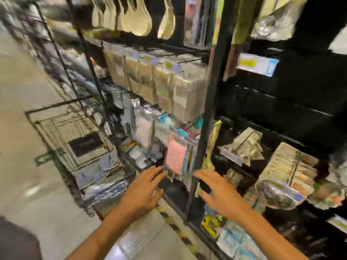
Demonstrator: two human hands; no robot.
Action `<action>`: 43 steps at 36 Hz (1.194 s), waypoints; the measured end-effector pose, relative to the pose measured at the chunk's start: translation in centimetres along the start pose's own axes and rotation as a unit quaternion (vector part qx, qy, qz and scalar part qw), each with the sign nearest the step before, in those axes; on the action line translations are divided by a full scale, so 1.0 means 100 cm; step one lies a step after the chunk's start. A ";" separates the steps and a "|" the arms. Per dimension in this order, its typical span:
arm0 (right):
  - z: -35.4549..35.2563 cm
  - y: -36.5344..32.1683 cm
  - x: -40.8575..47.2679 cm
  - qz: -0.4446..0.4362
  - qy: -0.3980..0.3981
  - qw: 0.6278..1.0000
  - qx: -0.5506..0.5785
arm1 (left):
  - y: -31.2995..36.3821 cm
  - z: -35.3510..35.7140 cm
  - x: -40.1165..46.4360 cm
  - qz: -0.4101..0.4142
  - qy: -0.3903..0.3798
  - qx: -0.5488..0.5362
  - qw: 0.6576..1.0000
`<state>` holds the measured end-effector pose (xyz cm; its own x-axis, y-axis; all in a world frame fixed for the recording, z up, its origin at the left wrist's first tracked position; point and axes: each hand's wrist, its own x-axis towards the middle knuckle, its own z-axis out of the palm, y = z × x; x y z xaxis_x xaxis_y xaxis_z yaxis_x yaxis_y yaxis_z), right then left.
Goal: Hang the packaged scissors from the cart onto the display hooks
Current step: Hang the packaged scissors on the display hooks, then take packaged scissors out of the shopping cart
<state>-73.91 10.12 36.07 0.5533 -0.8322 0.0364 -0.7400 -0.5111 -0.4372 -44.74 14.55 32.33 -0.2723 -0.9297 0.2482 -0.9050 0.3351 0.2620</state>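
The view is badly smeared. A flat package with a pink middle and blue edges (pixel 177 158) hangs low on the black display rack (pixel 205 113); whether it holds scissors I cannot tell. My left hand (pixel 142 190) reaches toward its lower left corner with fingers stretched out, fingertips at or near the pack's edge. My right hand (pixel 217 190) reaches toward its lower right corner, fingers spread and straight. Neither hand grips anything. The wire cart (pixel 62 132) stands at the left with shiny packs in it.
Rows of boxed goods (pixel 161 85) and pale spoon-shaped utensils (pixel 139 17) hang above. Bagged goods (pixel 281 175) lie on dark shelves to the right. A black upright post (pixel 201 156) stands between my hands. Pale floor (pixel 22 109) with yellow-black edge tape (pixel 174 226) runs along the rack.
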 end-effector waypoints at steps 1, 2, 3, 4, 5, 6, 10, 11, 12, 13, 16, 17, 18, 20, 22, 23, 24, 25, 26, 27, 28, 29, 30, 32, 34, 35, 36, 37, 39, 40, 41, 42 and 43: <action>0.012 -0.011 0.010 -0.007 -0.016 1.000 -0.006 | -0.017 0.001 -0.016 -0.021 0.001 0.005 1.000; 0.023 -0.022 0.020 -0.014 -0.035 0.999 -0.008 | -0.032 0.001 -0.032 -0.038 0.004 0.005 0.999; 0.033 -0.033 0.029 -0.018 -0.057 0.998 -0.008 | -0.046 0.003 -0.048 -0.056 0.005 0.000 0.998; 0.043 -0.042 0.038 -0.024 -0.073 0.997 -0.006 | -0.060 0.003 -0.064 -0.076 0.003 -0.004 0.997; 0.054 -0.049 0.046 -0.029 -0.089 0.996 -0.005 | -0.072 0.002 -0.080 -0.095 0.005 -0.002 0.995; 0.063 -0.058 0.054 -0.034 -0.099 0.995 -0.002 | -0.083 0.000 -0.094 -0.114 0.004 -0.007 0.993; 0.093 -0.085 0.082 -0.060 -0.145 0.988 -0.004 | -0.107 -0.019 -0.135 -0.153 0.035 -0.035 0.987; 0.099 -0.092 0.089 -0.064 -0.156 0.986 0.000 | -0.112 -0.021 -0.142 -0.157 0.039 -0.039 0.986; 0.105 -0.098 0.096 -0.069 -0.166 0.984 0.002 | -0.118 -0.021 -0.150 -0.168 0.035 -0.037 0.985; 0.112 -0.101 0.103 -0.074 -0.173 0.982 -0.002 | -0.126 -0.017 -0.157 -0.184 0.025 -0.031 0.982; 0.131 -0.110 0.126 -0.092 -0.195 0.976 -0.008 | -0.150 -0.004 -0.175 -0.243 0.005 -0.022 0.970; 0.137 -0.112 0.134 -0.095 -0.202 0.975 -0.006 | -0.155 -0.001 -0.177 -0.248 0.004 -0.020 0.969; 0.141 -0.114 0.142 -0.096 -0.208 0.973 -0.003 | -0.159 0.000 -0.177 -0.252 0.002 -0.016 0.968; 0.153 -0.114 0.161 -0.104 -0.214 0.971 0.001 | -0.167 0.004 -0.175 -0.268 -0.002 -0.005 0.963; 0.164 -0.114 0.181 -0.111 -0.221 0.969 0.005 | -0.179 0.009 -0.171 -0.281 -0.003 0.005 0.960; 0.170 -0.113 0.193 -0.116 -0.226 0.967 0.003 | -0.187 0.012 -0.167 -0.293 -0.006 0.006 0.956; 0.175 -0.112 0.205 -0.126 -0.231 0.965 0.000 | -0.194 0.015 -0.163 -0.307 -0.008 0.007 0.952; 0.180 -0.110 0.218 -0.136 -0.235 0.962 -0.004 | -0.202 0.017 -0.157 -0.316 -0.008 0.010 0.949; 0.183 -0.108 0.230 -0.148 -0.238 0.960 -0.007 | -0.207 0.020 -0.151 -0.324 -0.011 0.013 0.946; 0.185 -0.106 0.243 -0.156 -0.241 0.958 -0.009 | -0.213 0.023 -0.144 -0.335 -0.013 0.013 0.942; 0.188 -0.103 0.256 -0.161 -0.242 0.957 -0.010 | -0.218 0.026 -0.137 -0.346 -0.014 0.008 0.938; 0.192 -0.100 0.269 -0.162 -0.247 0.955 -0.008 | -0.223 0.030 -0.130 -0.355 -0.012 0.002 0.935; 0.194 -0.098 0.280 -0.163 -0.253 0.954 -0.002 | -0.228 0.032 -0.124 -0.364 -0.012 -0.004 0.931; 0.199 -0.094 0.303 -0.165 -0.267 0.949 0.005 | -0.239 0.039 -0.111 -0.381 -0.018 -0.010 0.924; 0.205 -0.088 0.325 -0.168 -0.281 0.945 0.001 | -0.250 0.046 -0.099 -0.391 -0.027 -0.004 0.920; 0.209 -0.084 0.336 -0.170 -0.288 0.942 0.000 | -0.254 0.051 -0.093 -0.402 -0.030 -0.008 0.915; 0.213 -0.081 0.345 -0.169 -0.294 0.941 -0.001 | -0.258 0.053 -0.087 -0.412 -0.028 -0.012 0.911; 0.217 -0.079 0.355 -0.167 -0.300 0.939 -0.001 | -0.262 0.055 -0.081 -0.414 -0.024 -0.010 0.910; 0.226 -0.075 0.372 -0.164 -0.315 0.935 0.000 | -0.268 0.055 -0.070 -0.422 -0.032 -0.003 0.906; 0.230 -0.075 0.380 -0.163 -0.325 0.931 0.000 | -0.271 0.057 -0.066 -0.428 -0.034 -0.003 0.903; 0.234 -0.076 0.387 -0.164 -0.333 0.929 -0.001 | -0.276 0.060 -0.064 -0.434 -0.040 -0.009 0.900; 0.238 -0.077 0.395 -0.163 -0.340 0.926 -0.002 | -0.281 0.064 -0.062 -0.442 -0.048 -0.016 0.895; 0.243 -0.078 0.404 -0.163 -0.346 0.924 0.001 | -0.287 0.067 -0.060 -0.454 -0.060 -0.025 0.889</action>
<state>-36.56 -14.29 19.14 0.8590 -0.2983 -0.4162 -0.4913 -0.7093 -0.5055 -19.30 9.51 17.11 0.5274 -0.8287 -0.1875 -0.7542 -0.5582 0.3457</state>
